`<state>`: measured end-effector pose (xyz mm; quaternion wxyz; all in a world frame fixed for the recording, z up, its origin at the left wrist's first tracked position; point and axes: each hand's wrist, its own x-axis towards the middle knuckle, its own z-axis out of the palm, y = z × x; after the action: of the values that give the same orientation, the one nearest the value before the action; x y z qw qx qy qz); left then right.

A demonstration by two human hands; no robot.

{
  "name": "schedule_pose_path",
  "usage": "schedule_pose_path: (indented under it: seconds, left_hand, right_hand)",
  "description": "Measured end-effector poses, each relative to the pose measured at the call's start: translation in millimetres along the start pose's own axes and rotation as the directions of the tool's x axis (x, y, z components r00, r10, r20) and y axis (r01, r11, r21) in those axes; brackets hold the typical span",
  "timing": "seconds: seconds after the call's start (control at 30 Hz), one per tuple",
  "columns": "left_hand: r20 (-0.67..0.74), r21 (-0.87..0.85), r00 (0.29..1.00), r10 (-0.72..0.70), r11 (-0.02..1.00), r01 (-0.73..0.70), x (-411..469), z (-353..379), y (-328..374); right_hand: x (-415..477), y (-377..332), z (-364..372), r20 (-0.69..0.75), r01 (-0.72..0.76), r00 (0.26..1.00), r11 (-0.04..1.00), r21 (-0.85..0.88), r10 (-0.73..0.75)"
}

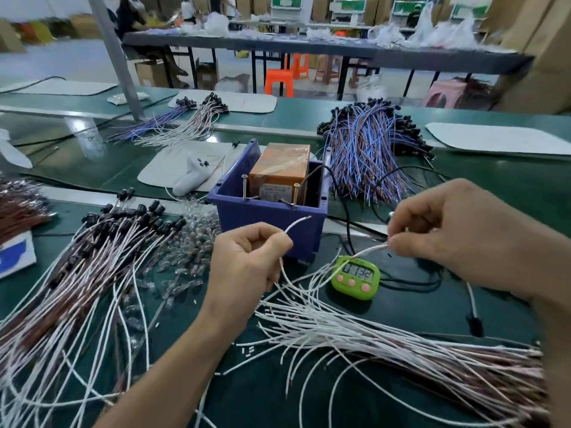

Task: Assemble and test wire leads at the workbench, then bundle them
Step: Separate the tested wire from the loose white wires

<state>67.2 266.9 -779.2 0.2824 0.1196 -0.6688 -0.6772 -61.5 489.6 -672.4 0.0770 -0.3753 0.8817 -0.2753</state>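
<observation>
Stock on the bench (494,186): white leads (370,335), too many to count, are fanning across the lower right, free ends pointing toward the centre within reach. Our left hand (247,257), centre frame: its grip is pinching one lead end (296,224), tip pointing up-right. Our right hand (457,230): its grip is pinching a second end (370,250). We are judging that both are being held raised and apart to touch the two upright screws (244,186) standing in the one blue bin (234,217), likely test contacts. One orange box (279,168) is sitting inside that bin. One green timer (355,278), three pink buttons, is lying just below, facing us. Socketed leads (108,242) are piling at left, uncounted.
</observation>
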Motion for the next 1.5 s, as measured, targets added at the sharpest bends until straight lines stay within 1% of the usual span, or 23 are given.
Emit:
schedule_pose_path:
  seconds: [0.07, 0.13, 0.17, 0.27, 0.3, 0.37, 0.4, 0.5, 0.6, 0.7, 0.8, 0.87, 1.0, 1.07, 1.13, 1.2, 1.27, 1.33, 1.43, 1.5]
  left_hand:
    - [0.147, 0.035, 0.986, -0.083, 0.996, 0.079, -5.6, 6.4, 1.1]
    - [0.238, 0.086, 0.957, -0.168, 0.985, 0.151, -10.0, 13.1, 1.4]
    - [0.258, 0.108, 0.944, -0.206, 0.977, 0.184, -12.3, 18.4, 1.1]
    - [0.254, 0.185, 0.918, -0.304, 0.947, 0.262, -15.7, 25.6, -1.4]
    - [0.247, 0.255, 0.912, -0.328, 0.93, 0.265, -17.2, 27.5, -2.9]
    - [0.227, 0.448, 0.915, -0.335, 0.87, 0.207, -18.9, 29.0, -6.0]
    - [0.22, 0.513, 0.92, -0.325, 0.841, 0.174, -19.3, 28.7, -7.1]
    - [0.19, 0.609, 0.931, -0.311, 0.781, 0.136, -16.9, 24.5, -9.3]
    - [0.169, 0.694, 0.937, -0.306, 0.712, 0.107, -13.4, 19.8, -13.1]
    - [0.166, 0.696, 0.938, -0.304, 0.71, 0.108, -13.4, 19.5, -17.1]
    - [0.149, 0.696, 0.95, -0.274, 0.712, 0.096, -13.4, 20.7, -20.1]
    - [0.134, 0.696, 0.958, -0.254, 0.712, 0.092, -13.7, 21.3, -21.0]
    - [0.139, 0.617, 0.962, -0.235, 0.781, 0.101, -14.3, 18.9, -21.3]
    - [0.121, 0.569, 0.969, -0.213, 0.815, 0.108, -13.1, 17.3, -21.5]
    - [0.075, 0.54, 0.978, -0.192, 0.833, 0.122, -10.9, 16.7, -22.9]
    - [0.033, 0.534, 0.985, -0.168, 0.836, 0.125, -9.7, 17.0, -24.0]
    - [0.019, 0.54, 0.99, -0.143, 0.834, 0.11, -9.1, 17.4, -23.8]
    - [0.033, 0.548, 0.992, -0.121, 0.832, 0.083, -9.4, 17.2, -21.9]
    - [0.072, 0.567, 0.996, -0.056, 0.824, 0.006, -12.5, 17.3, -17.8]
    - [0.099, 0.578, 0.995, -0.027, 0.815, -0.036, -15.6, 19.1, -15.3]
  right_hand:
    - [-14.4, 10.7, -7.1, 0.027, -0.048, 0.998, 0.999, -0.026, 0.049]
    - [-27.5, 20.6, -15.2, 0.023, -0.091, 0.995, 0.993, -0.081, 0.093]
    - [-36.1, 25.0, -21.1, 0.019, -0.116, 0.993, 0.988, -0.105, 0.119]
    - [-51.7, 33.6, -33.4, 0.017, -0.166, 0.985, 0.976, -0.138, 0.17]
    - [-55.9, 34.9, -34.3, 0.039, -0.186, 0.98, 0.971, -0.151, 0.193]
    - [-61.0, 35.5, -26.8, 0.111, -0.209, 0.966, 0.958, -0.195, 0.233]
    - [-62.2, 36.5, -18.5, 0.146, -0.216, 0.957, 0.953, -0.212, 0.249]
    - [-63.9, 41.4, 12.9, 0.2, -0.227, 0.943, 0.953, -0.201, 0.266]
    - [-65.2, 50.7, 41.7, 0.243, -0.215, 0.943, 0.974, -0.076, 0.227]
    - [-70.1, 60.0, 61.3, 0.23, -0.211, 0.954, 0.976, 0.047, 0.195]
    - [-77.0, 72.5, 68.4, 0.102, -0.278, 0.958, 0.954, 0.115, 0.267]
    - [-82.1, 77.2, 71.4, 0.032, -0.308, 0.951, 0.943, 0.126, 0.307]
    - [-86.2, 79.5, 74.9, -0.1, -0.294, 0.945, 0.943, 0.153, 0.311]
    - [-88.8, 79.2, 71.4, -0.133, -0.287, 0.942, 0.945, 0.156, 0.308]
    - [-91.7, 79.2, 67.8, -0.106, -0.304, 0.942, 0.943, 0.137, 0.319]
    - [-94.1, 78.8, 64.4, -0.052, -0.325, 0.943, 0.942, 0.079, 0.329]
    - [-95.5, 80.7, 59.9, -0.014, -0.353, 0.936, 0.936, 0.002, 0.352]
    - [-96.7, 83.0, 55.2, -0.005, -0.38, 0.925, 0.924, -0.039, 0.38]
    - [-95.0, 80.5, 55.7, 0.029, -0.384, 0.923, 0.923, 0.041, 0.383]
    - [-92.8, 71.6, 63.5, 0.089, -0.334, 0.941, 0.937, 0.099, 0.326]
